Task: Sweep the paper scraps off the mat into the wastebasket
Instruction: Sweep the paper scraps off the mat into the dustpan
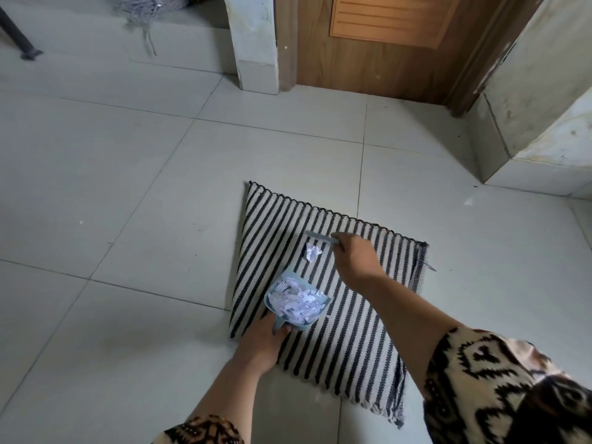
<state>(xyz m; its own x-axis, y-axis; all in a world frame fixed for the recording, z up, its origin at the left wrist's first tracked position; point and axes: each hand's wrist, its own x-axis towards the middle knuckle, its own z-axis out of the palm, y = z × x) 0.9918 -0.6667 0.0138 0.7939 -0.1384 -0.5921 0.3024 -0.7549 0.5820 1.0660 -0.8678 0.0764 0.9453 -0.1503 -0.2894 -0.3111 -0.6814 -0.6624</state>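
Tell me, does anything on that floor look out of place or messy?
One crumpled paper scrap lies loose on the striped mat, between the brush and the blue dustpan already full of scraps. The mat sits askew to the floor tiles.

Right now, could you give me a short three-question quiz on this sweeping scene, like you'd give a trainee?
1. True or false: the dustpan in the left hand already holds paper scraps.
2. How many crumpled scraps lie loose on the striped mat? A) none B) one C) five
3. Fill in: the right hand holds a small ____ just beyond the loose scrap.

Key:
1. True; the pan is heaped with white scraps.
2. B; one lies between brush and dustpan.
3. Brush. No wastebasket is in view.
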